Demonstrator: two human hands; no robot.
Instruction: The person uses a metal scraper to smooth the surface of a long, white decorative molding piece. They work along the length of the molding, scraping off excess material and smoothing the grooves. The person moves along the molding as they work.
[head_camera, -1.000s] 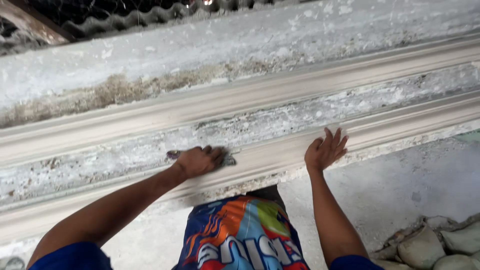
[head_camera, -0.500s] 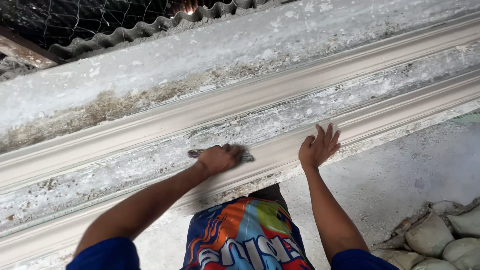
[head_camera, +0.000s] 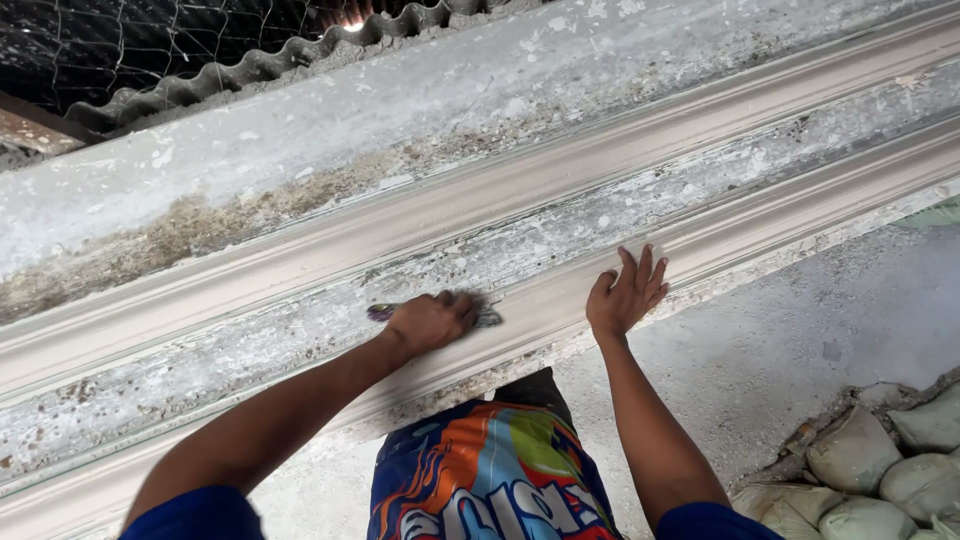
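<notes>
Meanwhile left hand, gripping a tool, slid right; right hand stays spread.

Mostly hidden under the left hand: a small tool, perhaps a scraper, blurred at its tip. Cut off by the frame edges: moulded cornice, filled sacks.

We note filled sacks piled on the grey floor, well right of and below the fingers; corrugated sheeting and wire mesh far above them.
</notes>
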